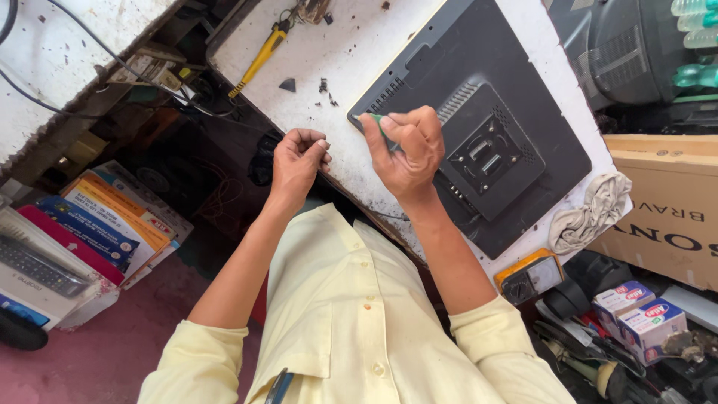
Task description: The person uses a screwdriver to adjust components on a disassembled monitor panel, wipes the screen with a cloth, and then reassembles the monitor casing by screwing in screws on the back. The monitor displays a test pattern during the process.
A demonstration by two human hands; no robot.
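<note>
Screwdriver work at the monitor's corner.
My right hand (410,146) grips a green-handled screwdriver (380,124) against the near corner of the black monitor back (516,112), lying face down on the white bench (314,52); my left hand (298,158) is curled closed just beside it, fingertips pinched together.

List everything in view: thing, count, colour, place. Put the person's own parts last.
monitor: one, black, lying back-up on the white bench
bench: one, white and scuffed, under the monitor
green-handled tool: one, green, at the monitor's near corner
pliers: one, yellow handles, far end of the bench
rag: one, grey, bench edge beside the monitor
meter: one, yellow casing, below the rag
cardboard box: one, brown, at the picture's right edge
small boxes: two, white, blue and red, lower right
books: a stack, mixed colours, at the picture's left
right hand: one, closed on the green-handled tool
left hand: one, curled, fingertips pinched, over the bench edge
</note>
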